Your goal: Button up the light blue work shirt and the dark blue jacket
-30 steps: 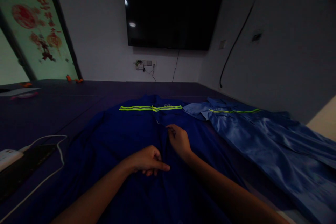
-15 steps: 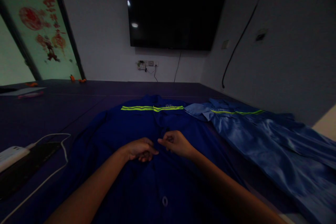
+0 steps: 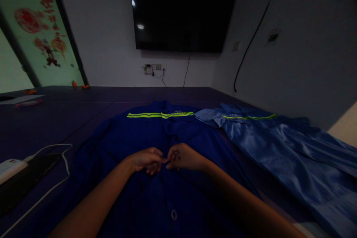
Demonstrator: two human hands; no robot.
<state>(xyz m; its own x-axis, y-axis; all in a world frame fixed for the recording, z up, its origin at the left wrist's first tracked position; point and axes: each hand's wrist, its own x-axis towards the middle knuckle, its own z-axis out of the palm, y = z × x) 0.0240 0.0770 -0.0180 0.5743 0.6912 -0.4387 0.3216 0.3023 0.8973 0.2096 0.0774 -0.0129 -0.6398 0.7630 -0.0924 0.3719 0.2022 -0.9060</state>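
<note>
A dark blue work jacket (image 3: 131, 135) with yellow-green reflective stripes lies spread out in front of me, collar away from me. Both hands are at its front opening, about halfway down. My left hand (image 3: 147, 160) is closed, thumb and forefinger pinching the cloth at the front edge. Beside it, my right hand (image 3: 184, 157) is also closed in a pinch on the jacket, its fingertips meeting those of the left. Whatever small part sits between the fingertips is hidden. Nearer to me, a pale round button (image 3: 174, 214) shows on the jacket front.
A lighter blue jacket (image 3: 256, 137) with similar stripes lies to the right, one sleeve touching the dark one. At left are a white power strip (image 3: 12, 169), its white cable (image 3: 67, 160) and a dark flat object (image 3: 33, 182). A television (image 3: 184, 11) hangs on the far wall.
My right hand has come down and left, so that its fingertips now meet the left hand's. My left hand has barely moved. The view has shifted slightly.
</note>
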